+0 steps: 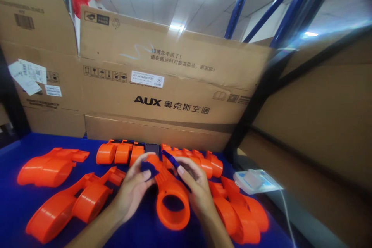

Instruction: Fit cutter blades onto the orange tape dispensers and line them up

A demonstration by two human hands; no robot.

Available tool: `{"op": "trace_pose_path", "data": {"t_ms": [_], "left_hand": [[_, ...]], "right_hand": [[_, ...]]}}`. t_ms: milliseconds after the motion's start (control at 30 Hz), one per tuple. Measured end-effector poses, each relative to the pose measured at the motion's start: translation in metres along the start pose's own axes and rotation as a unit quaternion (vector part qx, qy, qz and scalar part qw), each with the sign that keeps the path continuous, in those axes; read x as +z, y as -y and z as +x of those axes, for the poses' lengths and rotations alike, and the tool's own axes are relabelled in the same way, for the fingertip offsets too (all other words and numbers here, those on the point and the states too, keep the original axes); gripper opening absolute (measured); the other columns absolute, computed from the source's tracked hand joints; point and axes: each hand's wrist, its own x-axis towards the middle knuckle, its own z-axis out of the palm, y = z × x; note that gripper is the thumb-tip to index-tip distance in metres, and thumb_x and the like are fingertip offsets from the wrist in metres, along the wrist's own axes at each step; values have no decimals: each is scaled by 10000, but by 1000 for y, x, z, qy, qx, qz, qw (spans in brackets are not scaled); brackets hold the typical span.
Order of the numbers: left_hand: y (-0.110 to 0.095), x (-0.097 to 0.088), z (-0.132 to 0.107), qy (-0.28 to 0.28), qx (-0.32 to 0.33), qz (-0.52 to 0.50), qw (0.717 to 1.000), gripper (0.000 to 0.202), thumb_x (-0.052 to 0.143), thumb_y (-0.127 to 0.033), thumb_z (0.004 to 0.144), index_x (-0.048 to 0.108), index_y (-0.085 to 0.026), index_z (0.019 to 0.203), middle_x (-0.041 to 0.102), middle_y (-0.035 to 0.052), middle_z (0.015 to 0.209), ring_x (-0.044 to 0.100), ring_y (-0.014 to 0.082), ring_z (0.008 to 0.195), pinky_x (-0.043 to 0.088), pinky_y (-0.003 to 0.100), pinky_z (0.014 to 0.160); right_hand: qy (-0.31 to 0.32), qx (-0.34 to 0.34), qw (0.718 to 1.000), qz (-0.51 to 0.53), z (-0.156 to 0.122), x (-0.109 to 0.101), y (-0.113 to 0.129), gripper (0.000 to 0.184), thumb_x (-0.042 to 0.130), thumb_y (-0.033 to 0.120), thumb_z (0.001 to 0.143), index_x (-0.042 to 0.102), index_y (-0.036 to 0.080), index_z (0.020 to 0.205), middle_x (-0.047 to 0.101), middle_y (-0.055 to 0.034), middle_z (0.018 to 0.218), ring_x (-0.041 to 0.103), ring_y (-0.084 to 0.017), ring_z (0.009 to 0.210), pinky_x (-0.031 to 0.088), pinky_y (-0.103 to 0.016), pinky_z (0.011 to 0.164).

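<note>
- Behind everything: printed cardboard sheets (110,100), standing as a back wall.
- Next down: blue desk (139,232), with dark rack upright (255,97) at right rear.
- Spread on desk: left orange parts (55,213), a back row (106,153) along the cardboard, right orange parts (247,221) beyond the right wrist.
- Left hand (135,186): reaching in from lower left, fingers curled, holding the narrow end of the orange part. Thumb facing the camera.
- Right hand (194,178): angled in from lower right, fingers bent, thumb pressed along the blue strip. Narrow grip.
- At right edge: clear box (252,181), white cable running down from it.
- Centre, between both hands: orange part (167,182), ring end low and toward the camera, narrow end up and away. Looks lifted off the desk.
- Step in hand, as judged: handling part and strip together. Next move calls for a firm left grip and careful right-hand alignment.
- Smallest: blue strip (171,159), tilted, just beside the narrow end. Cannot tell if touching.
</note>
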Motion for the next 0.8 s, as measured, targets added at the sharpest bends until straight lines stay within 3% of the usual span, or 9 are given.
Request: {"op": "trace_pose_path", "data": {"t_ms": [200,500,667,800], "left_hand": [[1,2,3,-54,35,35,997,462,773,-185,766,648,-315,1191,643,30,1256,577,285,1217,496,421,982],[0,4,1,-42,40,56,997,474,802,-179,763,645,-299,1193,638,37,1265,511,273,1292,454,377,1043],[-1,5,1,-38,49,68,996,505,814,-172,754,633,-293,1210,645,42,1241,533,269,1266,439,383,1063],[-1,5,2,-42,51,89,994,560,837,-176,732,622,-301,1234,646,31,1263,568,236,1222,453,317,1030]], "right_hand": [[19,-76,995,-60,1,-7,6,262,755,352,835,754,278,1086,704,-85,1225,595,-316,1218,406,-514,1098],[50,-67,994,-76,1,0,6,261,767,331,830,767,289,1088,692,-87,1249,592,-319,1226,405,-536,1105],[59,-69,993,-81,2,-1,3,263,767,310,833,764,291,1095,689,-86,1254,598,-312,1220,408,-533,1106],[64,-73,991,-88,1,1,1,273,766,308,835,758,284,1106,686,-87,1261,597,-308,1225,410,-529,1108]]}}
